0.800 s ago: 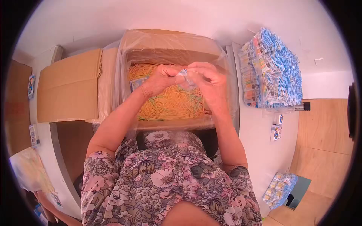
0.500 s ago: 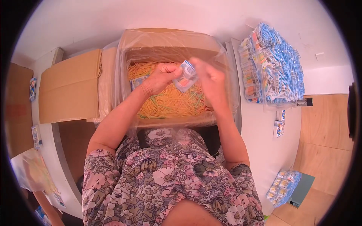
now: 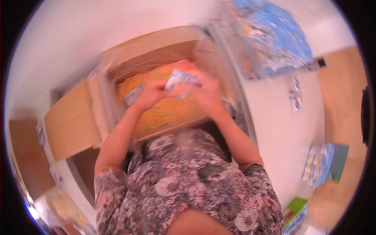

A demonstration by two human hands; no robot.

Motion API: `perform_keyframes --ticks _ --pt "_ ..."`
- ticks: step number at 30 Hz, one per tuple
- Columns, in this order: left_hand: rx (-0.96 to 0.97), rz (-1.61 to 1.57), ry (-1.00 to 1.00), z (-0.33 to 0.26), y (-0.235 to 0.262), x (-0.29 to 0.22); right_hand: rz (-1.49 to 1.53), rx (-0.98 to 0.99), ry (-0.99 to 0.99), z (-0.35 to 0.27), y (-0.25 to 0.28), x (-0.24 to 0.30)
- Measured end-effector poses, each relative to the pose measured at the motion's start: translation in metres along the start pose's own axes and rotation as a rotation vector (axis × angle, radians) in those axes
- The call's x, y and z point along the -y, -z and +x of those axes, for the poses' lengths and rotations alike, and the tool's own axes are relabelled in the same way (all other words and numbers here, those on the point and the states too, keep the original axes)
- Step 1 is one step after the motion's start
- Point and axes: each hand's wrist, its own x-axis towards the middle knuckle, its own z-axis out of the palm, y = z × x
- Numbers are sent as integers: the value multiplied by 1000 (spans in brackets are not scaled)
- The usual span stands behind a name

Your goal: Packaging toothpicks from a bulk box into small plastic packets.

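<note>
Above an open cardboard box point(image 3: 156, 44) lined with clear plastic, both my hands hold a small clear packet point(image 3: 180, 79) with a blue-and-white striped edge. My left hand point(image 3: 150, 95) pinches its left side. On its right side my right hand point(image 3: 206, 93) is closed, blurred by motion. Beneath them lies a heap of thin sticks point(image 3: 156, 117), mostly orange and yellow with some green. Another packet point(image 3: 133, 96) lies at the box's left inner side, by my left wrist. What is inside the held packet is too smeared to tell.
To the right stands a big clear bag point(image 3: 274, 43) full of blue-edged packets. Loose packets point(image 3: 295, 94) lie on the white table point(image 3: 274, 117). Farther right is a smaller bag of packets point(image 3: 319, 164). A cardboard flap point(image 3: 74, 117) juts out left. Another person's hand point(image 3: 66, 228) shows at lower left.
The whole view has turned and blurred. My right hand, formerly beside the packet's upper corner, now closes on its right side. The packet has tilted, its striped edge facing up.
</note>
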Motion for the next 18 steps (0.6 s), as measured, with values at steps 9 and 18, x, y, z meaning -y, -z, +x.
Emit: perform_keyframes --ticks 9,18 --pt "-362 786 13 -7 70 60 16 -614 -149 -86 240 -24" --pt "-381 1116 285 -6 98 119 -1417 -913 -178 -126 443 -128"
